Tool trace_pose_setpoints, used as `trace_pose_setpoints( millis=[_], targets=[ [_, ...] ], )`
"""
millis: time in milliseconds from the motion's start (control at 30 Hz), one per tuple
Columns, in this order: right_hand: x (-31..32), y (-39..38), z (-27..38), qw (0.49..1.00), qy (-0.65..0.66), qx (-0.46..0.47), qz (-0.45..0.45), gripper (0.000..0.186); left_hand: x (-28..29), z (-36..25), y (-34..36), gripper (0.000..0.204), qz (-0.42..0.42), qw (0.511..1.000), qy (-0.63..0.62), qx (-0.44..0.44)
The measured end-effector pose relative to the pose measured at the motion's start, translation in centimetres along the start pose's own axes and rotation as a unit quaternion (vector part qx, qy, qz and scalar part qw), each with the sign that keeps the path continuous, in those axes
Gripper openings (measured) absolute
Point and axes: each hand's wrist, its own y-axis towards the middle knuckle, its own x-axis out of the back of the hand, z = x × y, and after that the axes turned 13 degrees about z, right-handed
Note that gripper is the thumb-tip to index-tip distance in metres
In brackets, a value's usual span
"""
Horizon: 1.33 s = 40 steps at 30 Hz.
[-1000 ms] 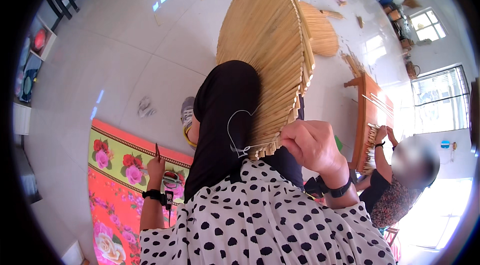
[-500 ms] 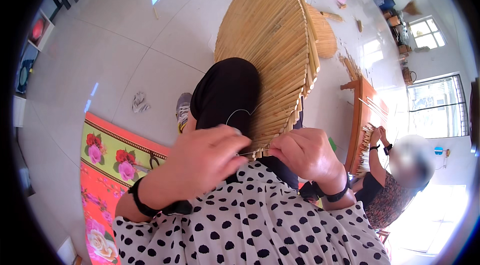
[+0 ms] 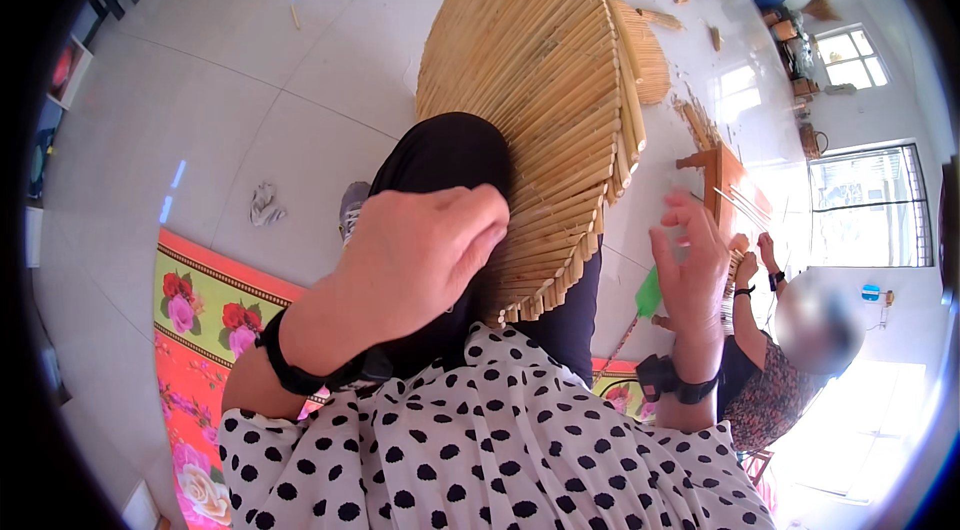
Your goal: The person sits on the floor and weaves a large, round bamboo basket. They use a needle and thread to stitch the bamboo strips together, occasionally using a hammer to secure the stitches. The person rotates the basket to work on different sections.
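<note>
A large rounded mat of pale reed stalks [image 3: 525, 80] rests against my black-trousered knee [image 3: 445, 155]. Its stalks fan out, and their cut ends form a stepped edge along the right and bottom. My left hand [image 3: 425, 240] is raised by the mat's lower left side, over my thigh. Its fingers are curled together; whatever they hold, if anything, is hidden. Off the mat's right edge, my right hand [image 3: 692, 255] is lifted, fingers spread and slightly blurred, with nothing visible in it. No thread can be made out between the hands.
A second reed mat [image 3: 645, 55] and loose stalks [image 3: 697, 120] lie on the floor beyond. At right, a co-worker [image 3: 780, 350] handles sticks at a wooden table [image 3: 735, 180]. A flowered mat [image 3: 185, 380] spreads at left, near a crumpled cloth [image 3: 265, 205]. A green object [image 3: 649, 293] is beside my right hand.
Both hands were together at the mat's lower edge with a thin thread. My right hand has moved away up and right, its fingers opening; my left has risen slightly. The thread no longer shows.
</note>
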Motion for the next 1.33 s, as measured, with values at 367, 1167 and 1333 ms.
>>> trace_pose_setpoints(
  millis=[367,1167,1333],
  targets=[
    [-6.1,1.6,4.5,0.947,0.320,-0.039,-0.001,0.031,-1.0,1.9,3.1,0.010,-0.007,0.997,0.071,-0.033],
    [-8.0,1.0,4.1,0.945,0.313,-0.051,-0.074,0.033,-0.5,2.6,4.2,0.022,-0.029,0.981,0.159,-0.111],
    [-8.0,0.9,4.3,0.944,0.317,-0.054,-0.072,0.032,-0.6,2.5,4.0,0.022,-0.027,0.980,0.161,-0.111]
  ],
)
